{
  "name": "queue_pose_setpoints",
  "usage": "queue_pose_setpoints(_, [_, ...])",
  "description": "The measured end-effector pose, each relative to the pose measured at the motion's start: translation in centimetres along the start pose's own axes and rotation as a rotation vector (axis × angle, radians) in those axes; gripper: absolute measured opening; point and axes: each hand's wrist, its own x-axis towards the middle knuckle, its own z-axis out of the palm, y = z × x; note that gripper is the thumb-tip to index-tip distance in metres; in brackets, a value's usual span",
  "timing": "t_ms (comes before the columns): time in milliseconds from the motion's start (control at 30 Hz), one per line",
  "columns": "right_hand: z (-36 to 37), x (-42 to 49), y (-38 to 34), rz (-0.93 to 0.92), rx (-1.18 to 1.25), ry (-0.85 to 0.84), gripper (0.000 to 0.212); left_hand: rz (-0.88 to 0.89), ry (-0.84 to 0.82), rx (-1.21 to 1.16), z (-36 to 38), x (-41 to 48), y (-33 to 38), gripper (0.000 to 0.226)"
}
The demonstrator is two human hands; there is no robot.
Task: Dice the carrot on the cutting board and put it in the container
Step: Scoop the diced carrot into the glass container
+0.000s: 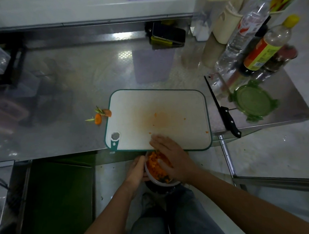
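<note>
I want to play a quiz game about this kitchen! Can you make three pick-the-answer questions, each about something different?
1. Where is the knife from the board? A left, B right, C on top.
2. What colour is the lid? A green, B red, C blue.
3. The container is: A empty, B lidded, C holding carrot bits.

Answers:
1 B: it lies past the board's right edge.
2 A: it looks green.
3 C: orange bits fill it while the left hand holds it.
</note>
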Motion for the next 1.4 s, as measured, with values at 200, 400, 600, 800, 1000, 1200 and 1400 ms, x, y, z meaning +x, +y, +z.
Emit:
queue_pose_setpoints(200, [-1.1,-0.9,-0.3,-0.023,0.035,-0.002,0.036,0.007,0.016,-0.011,-0.1,-0.4,-0.1,0.034])
queue_pose_setpoints(400, [-0.5,-2.6,0.2,-0.020,0.015,0.004,0.040,0.023,0.025,-0.015,0.0,-0.9,0.1,0.032])
queue_pose_setpoints(600, [-1.4,-3.4,-0.4,0.117,0.083,0.171,0.033,0.016,0.017,0.047,0.0,-1.5,-0.4,0.030])
queue_pose_setpoints(800, [-2.2,-2.9,0.0,0.921,0.552,0.185,0.029,0.043,0.056,0.117,-0.5,-1.9,-0.9,0.030])
queue_pose_setpoints(1000, [-3.0,-0.9,-0.7,1.053,0.804,0.154,0.023,0.051,0.093,0.094,-0.9,-1.7,0.2,0.031])
queue_pose_setpoints(1200, [-4.3,2.0,0.2,1.044,0.731,0.110,0.010,0.086,0.100,0.099,-0.8,-1.7,0.9,0.028])
queue_pose_setpoints(1400, [-4.8,1.3,1.6,0.932,0.353,-0.109,0.035,0.145,0.061,0.180,-1.3,-2.5,1.5,0.028])
